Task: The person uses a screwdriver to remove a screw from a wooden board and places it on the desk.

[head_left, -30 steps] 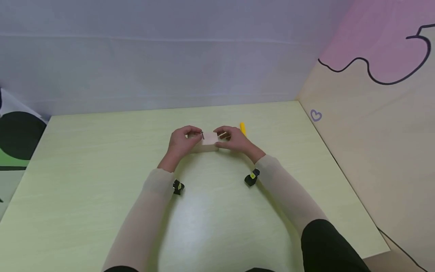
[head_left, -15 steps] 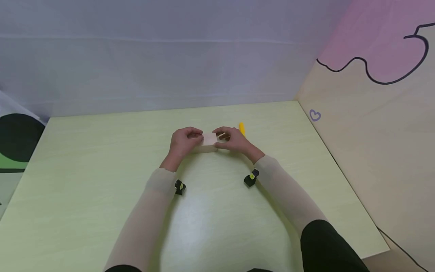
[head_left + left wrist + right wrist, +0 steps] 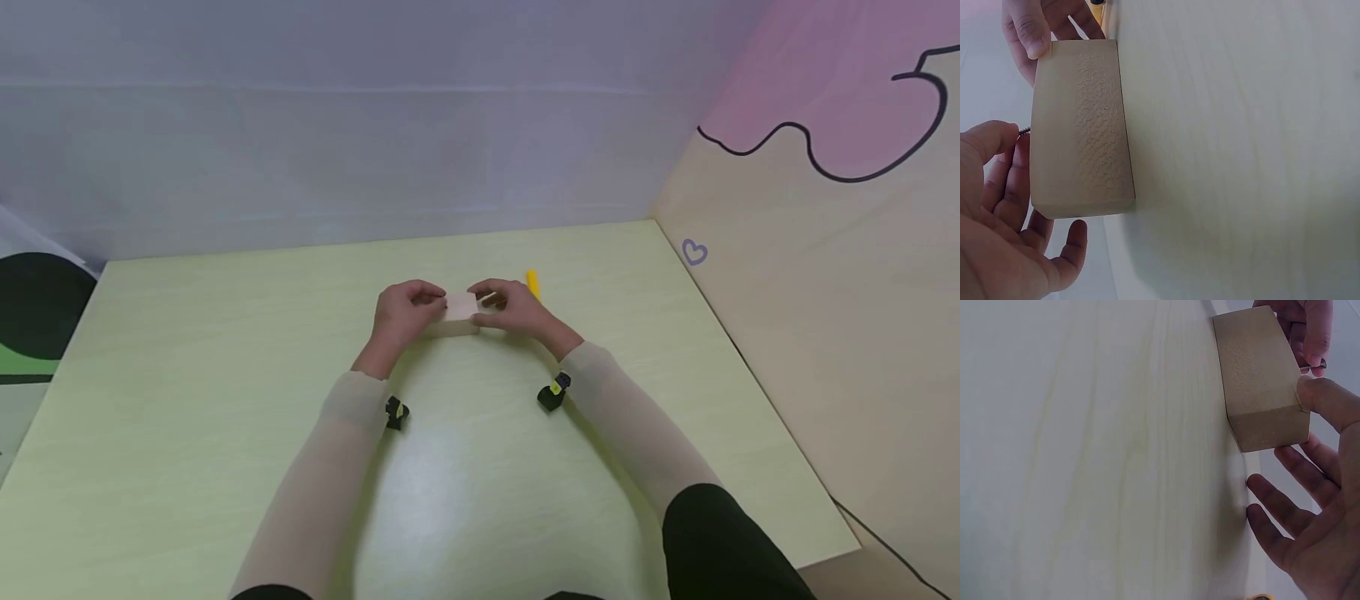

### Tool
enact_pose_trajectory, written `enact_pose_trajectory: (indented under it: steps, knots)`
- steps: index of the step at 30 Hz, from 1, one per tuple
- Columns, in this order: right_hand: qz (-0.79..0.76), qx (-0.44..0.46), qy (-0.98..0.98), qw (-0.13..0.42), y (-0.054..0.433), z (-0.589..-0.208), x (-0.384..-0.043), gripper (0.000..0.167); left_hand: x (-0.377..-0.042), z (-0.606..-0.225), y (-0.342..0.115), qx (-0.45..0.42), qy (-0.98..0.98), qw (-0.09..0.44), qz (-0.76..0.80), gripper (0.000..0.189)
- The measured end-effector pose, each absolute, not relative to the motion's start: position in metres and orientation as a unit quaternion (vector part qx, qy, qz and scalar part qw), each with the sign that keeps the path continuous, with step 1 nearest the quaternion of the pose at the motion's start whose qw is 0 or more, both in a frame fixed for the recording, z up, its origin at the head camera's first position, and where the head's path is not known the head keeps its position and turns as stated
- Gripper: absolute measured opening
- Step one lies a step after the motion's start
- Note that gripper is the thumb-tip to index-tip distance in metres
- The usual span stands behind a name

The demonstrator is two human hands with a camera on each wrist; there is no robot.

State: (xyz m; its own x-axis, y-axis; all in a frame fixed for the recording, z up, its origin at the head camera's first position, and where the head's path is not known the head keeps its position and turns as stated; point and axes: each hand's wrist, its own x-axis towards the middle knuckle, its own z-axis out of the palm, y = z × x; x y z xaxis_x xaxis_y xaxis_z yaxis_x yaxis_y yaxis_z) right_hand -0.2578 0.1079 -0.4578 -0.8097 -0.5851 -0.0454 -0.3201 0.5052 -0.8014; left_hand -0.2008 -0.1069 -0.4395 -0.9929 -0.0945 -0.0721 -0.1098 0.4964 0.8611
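Observation:
A pale wooden block lies on the table, its long side toward me. At its top face my left hand pinches a small dark screw between thumb and forefinger. The screw's threaded end points at the block, right at its surface in the left wrist view. My right hand grips the block's right end, thumb on the near top edge and fingers toward the far side. In the head view the left fingers hide the screw.
A yellow stick-like object lies just behind my right hand on the light wooden table. A pale cloth wall rises behind the table, and a painted panel stands along its right edge.
One second ago the screw showed tilted beyond the left fingertips in the head view; now the fingers cover it. The right hand and the block have hardly moved.

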Motion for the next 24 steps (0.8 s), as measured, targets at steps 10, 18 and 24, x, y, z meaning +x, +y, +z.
enact_pose_trajectory:
  steps: [10, 18, 24]
  knots:
    - [-0.426, -0.258, 0.852, 0.160, 0.1063, -0.4577, -0.2576, 0.047, -0.2005, -0.4385, -0.1082, -0.060, 0.859, 0.011, 0.509, 0.016]
    - [-0.423, -0.253, 0.855, 0.161, 0.1055, -0.4571, -0.2573, 0.047, -0.2004, -0.4368, -0.1094, -0.055, 0.858, -0.015, 0.511, 0.018]
    - [-0.420, -0.249, 0.858, 0.161, 0.1058, -0.4571, -0.2579, 0.046, -0.1996, -0.4329, -0.1126, -0.050, 0.860, -0.038, 0.507, 0.018]
